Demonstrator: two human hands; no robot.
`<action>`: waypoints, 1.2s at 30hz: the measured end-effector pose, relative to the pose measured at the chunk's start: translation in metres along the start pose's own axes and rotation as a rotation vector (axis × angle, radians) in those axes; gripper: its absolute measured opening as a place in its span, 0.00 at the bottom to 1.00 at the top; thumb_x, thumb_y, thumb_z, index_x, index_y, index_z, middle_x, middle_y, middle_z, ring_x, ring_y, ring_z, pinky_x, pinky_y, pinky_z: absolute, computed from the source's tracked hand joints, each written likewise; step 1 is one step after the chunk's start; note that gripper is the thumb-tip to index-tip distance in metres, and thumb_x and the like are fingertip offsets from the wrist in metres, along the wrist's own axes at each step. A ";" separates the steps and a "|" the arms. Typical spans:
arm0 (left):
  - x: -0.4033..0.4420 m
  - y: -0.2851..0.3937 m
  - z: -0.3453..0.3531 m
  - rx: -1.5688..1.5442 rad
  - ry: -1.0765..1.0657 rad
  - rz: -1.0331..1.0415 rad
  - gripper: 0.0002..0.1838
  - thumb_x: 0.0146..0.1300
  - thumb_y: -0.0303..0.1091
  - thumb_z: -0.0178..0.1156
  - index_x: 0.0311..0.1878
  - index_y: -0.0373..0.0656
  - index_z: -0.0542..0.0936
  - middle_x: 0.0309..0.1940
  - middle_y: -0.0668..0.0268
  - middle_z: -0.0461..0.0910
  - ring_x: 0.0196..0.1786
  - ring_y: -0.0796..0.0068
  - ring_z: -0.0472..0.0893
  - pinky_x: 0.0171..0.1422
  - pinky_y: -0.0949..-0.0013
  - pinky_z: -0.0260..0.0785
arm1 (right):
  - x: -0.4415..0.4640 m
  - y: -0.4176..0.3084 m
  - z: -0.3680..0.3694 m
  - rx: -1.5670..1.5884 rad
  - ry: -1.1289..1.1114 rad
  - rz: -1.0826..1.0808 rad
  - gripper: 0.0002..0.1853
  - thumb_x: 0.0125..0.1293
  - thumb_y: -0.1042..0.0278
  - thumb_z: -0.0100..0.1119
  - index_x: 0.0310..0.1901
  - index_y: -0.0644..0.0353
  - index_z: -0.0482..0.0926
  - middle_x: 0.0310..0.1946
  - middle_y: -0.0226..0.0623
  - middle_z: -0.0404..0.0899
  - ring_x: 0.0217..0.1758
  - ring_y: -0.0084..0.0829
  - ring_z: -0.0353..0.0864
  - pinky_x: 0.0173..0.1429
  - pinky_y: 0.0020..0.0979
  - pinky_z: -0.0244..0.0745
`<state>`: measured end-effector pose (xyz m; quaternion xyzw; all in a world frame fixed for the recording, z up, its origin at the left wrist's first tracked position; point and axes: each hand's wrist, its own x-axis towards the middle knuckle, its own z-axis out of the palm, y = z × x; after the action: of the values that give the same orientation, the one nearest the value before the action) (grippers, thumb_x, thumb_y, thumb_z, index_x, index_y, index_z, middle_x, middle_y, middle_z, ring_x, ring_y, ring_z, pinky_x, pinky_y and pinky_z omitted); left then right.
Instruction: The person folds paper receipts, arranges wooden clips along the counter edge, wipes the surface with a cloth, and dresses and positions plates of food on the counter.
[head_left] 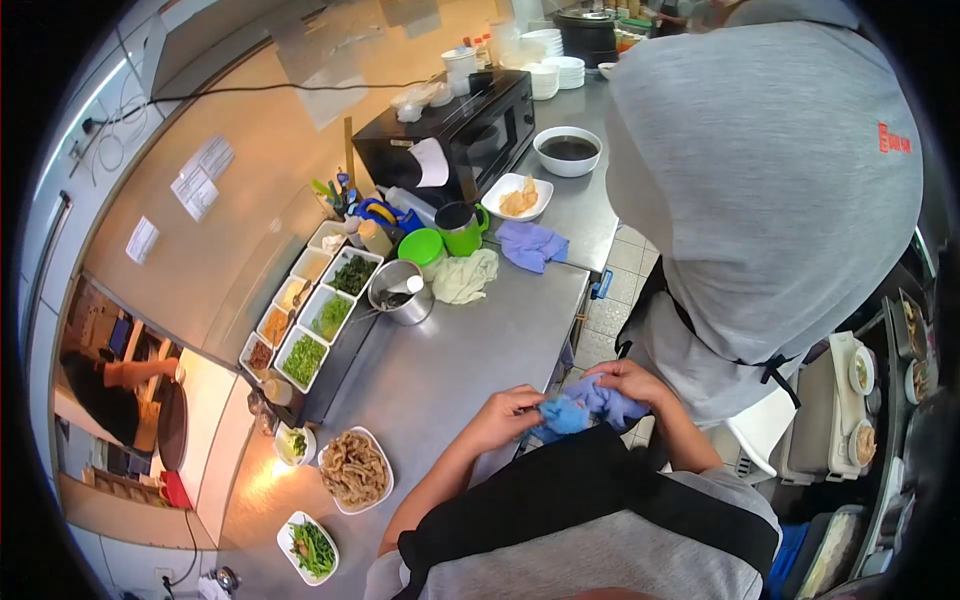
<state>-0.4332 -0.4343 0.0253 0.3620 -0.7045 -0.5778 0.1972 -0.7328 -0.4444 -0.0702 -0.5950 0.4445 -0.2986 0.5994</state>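
Note:
In front of my apron, near the counter's edge, both hands are on bunched cloth. My left hand (508,416) pinches a bright blue cloth (563,416). Closed on a purple cloth (612,404) is my right hand (637,386). The two colours touch in the middle, and I cannot tell whether they are one piece or two. To the left, on the steel counter, stand a white dish of cooked meat strips (356,471) and a dish of green vegetables (309,548).
Trays of chopped greens (302,360) line the wall beside a metal pot (400,292). Farther back are a black microwave oven (460,135), a folded purple cloth (533,246) and a bowl of dark liquid (568,151). A co-worker in a grey shirt (770,190) stands close on the right.

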 end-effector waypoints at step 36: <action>0.018 -0.108 -0.090 0.926 0.483 -0.409 0.22 0.54 0.32 0.58 0.55 0.40 0.74 0.56 0.39 0.71 0.51 0.46 0.79 0.50 0.51 0.75 | 0.182 -0.040 0.130 -1.073 0.139 -0.797 0.19 0.57 0.73 0.56 0.52 0.57 0.77 0.55 0.45 0.75 0.58 0.47 0.71 0.63 0.43 0.65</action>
<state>-0.3520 -0.5155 -0.0572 0.6620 -0.7350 -0.1354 0.0572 -0.5330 -0.5521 -0.0772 -0.9085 0.3151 -0.2722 0.0346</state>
